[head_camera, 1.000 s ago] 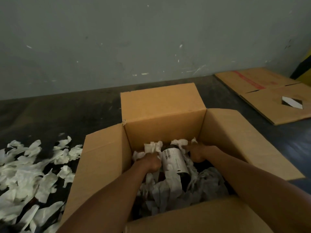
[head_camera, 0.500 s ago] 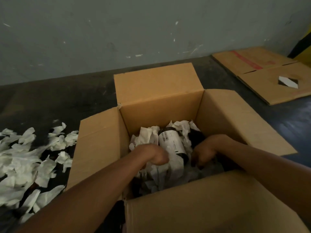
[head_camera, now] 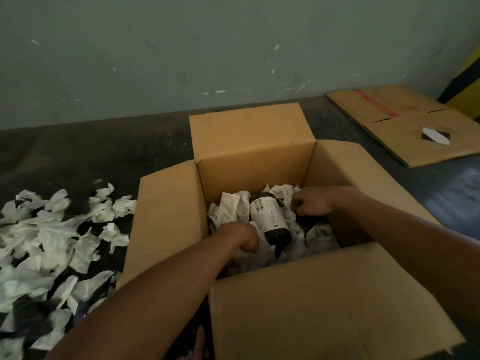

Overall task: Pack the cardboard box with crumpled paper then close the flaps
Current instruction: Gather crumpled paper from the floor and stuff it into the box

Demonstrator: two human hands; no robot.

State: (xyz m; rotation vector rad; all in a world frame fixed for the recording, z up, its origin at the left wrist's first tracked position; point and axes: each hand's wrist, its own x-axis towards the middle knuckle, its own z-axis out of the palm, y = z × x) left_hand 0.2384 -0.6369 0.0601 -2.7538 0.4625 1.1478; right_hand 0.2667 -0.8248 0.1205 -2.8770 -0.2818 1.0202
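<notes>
An open cardboard box [head_camera: 249, 141] stands on the dark floor with all its flaps spread outward. Inside lies a dark bottle [head_camera: 270, 219] with a white label, bedded in crumpled white paper [head_camera: 233, 206]. Both my hands are down in the box. My left hand [head_camera: 241, 236] is curled into the paper just left of the bottle's lower end. My right hand [head_camera: 310, 202] is curled into the paper to the bottle's right, near the box's right wall. Whether either hand actually holds paper is hidden by the knuckles.
A big heap of loose crumpled paper [head_camera: 49, 242] covers the floor left of the box. Flattened cardboard sheets [head_camera: 405, 123] lie at the back right by a grey wall [head_camera: 181, 53]. A yellow and black object [head_camera: 467, 84] stands in the right corner.
My left hand has drawn back toward me along the bottle. My right hand pulled back, then moved up to the bottle's right side. The camera view shifted a little.
</notes>
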